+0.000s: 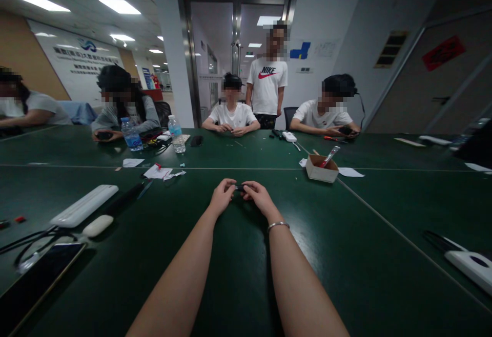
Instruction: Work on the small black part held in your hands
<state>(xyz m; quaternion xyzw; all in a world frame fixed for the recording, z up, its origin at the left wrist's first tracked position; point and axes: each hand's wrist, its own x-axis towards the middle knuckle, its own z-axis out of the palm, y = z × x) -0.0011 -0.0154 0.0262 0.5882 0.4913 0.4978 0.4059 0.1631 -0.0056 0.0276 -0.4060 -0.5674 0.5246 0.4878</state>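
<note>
In the head view, my two hands meet over the middle of the green table. A small black object (240, 188) lies between them, too small to name its kind. My right hand (258, 196) pinches it between thumb and fingers, and a metal bangle (279, 225) circles that wrist. On the other side, my left hand (223, 196) is closed with its fingertips at the object's left end. The fingers partly cover the object, so its full shape is hidden.
Left of me are a black phone (42, 280), a white power bank (85, 205), a white rounded case (98, 226) and cables. Ahead stand a small cardboard box (322, 172), paper scraps (157, 172) and water bottles (177, 134). Several people sit or stand across the table (369, 265).
</note>
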